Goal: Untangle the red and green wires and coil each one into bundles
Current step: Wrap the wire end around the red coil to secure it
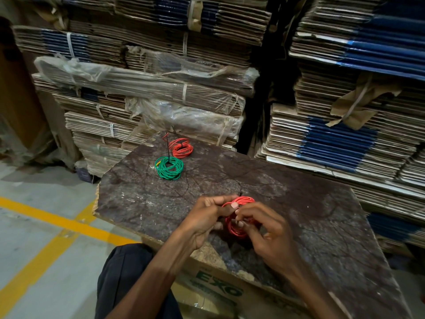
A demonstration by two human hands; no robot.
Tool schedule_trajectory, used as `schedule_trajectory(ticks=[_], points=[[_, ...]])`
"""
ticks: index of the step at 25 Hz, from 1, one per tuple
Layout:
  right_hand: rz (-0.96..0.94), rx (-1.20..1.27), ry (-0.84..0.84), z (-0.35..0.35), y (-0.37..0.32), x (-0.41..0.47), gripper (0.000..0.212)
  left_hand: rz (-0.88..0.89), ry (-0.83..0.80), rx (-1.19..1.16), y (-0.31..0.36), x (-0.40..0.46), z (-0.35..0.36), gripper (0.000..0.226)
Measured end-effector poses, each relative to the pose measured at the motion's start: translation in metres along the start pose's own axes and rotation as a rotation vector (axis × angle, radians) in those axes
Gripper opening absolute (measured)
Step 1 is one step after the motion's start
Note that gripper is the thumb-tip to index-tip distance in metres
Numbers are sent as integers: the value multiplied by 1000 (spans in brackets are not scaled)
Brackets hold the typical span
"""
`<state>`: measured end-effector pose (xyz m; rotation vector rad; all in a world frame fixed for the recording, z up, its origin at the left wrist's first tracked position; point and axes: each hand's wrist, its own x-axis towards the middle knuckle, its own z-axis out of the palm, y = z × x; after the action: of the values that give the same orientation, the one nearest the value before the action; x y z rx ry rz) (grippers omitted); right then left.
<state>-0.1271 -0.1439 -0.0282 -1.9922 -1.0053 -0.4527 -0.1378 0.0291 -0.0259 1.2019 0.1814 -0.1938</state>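
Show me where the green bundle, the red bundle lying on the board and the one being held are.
green bundle (169, 168): head view, on its coiled loops.
far red bundle (182, 148): head view, on its loops.
held red bundle (236, 229): head view, on its lower loops between both hands.

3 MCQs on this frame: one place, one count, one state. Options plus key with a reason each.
1. Where does the green coil lie?
A. On the board, nearer the person than the far red coil
B. On the floor
C. In the hands

2. How many red coils show?
A. One
B. Two
C. Three

3. What are the hands doing?
A. Both idle on the board
B. Only the left holds wire
C. Both hold the near red coil

Key:
1 A: it rests on the board, just in front of the far red coil.
2 B: one far, one near.
3 C: left hand and right hand both pinch its loops.
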Motion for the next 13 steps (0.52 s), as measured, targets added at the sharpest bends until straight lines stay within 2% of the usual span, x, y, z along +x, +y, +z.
schedule_trajectory(ticks=[6,13], points=[[179,318,18,-12,0,-1,9,49,-22,23,-3,-2,4,26],[497,596,327,-8,-3,6,17,97,-62,35,-9,-8,5,34]])
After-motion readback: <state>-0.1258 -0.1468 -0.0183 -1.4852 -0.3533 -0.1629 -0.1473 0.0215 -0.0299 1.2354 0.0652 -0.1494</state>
